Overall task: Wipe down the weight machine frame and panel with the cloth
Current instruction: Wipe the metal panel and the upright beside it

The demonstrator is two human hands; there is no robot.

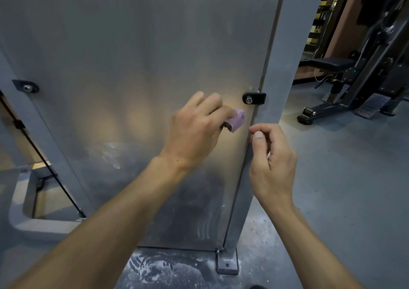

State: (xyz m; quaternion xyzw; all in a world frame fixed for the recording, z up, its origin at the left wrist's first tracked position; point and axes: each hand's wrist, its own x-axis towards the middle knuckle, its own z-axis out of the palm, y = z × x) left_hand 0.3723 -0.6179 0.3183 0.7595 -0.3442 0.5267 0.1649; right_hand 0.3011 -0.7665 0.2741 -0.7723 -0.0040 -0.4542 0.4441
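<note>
A tall grey metal panel of the weight machine fills the view, with smears low down. Its grey frame post runs down the right side. My left hand grips a small folded purple cloth and holds it against the panel, just below a black bolt bracket. My right hand hovers beside the panel's right edge, fingers curled with thumb and forefinger close together, holding nothing that I can see.
A second bolt bracket sits on the left frame bar. A cable slants down at the left. The post's foot plate stands on a dusty grey floor. A black bench machine stands at the right.
</note>
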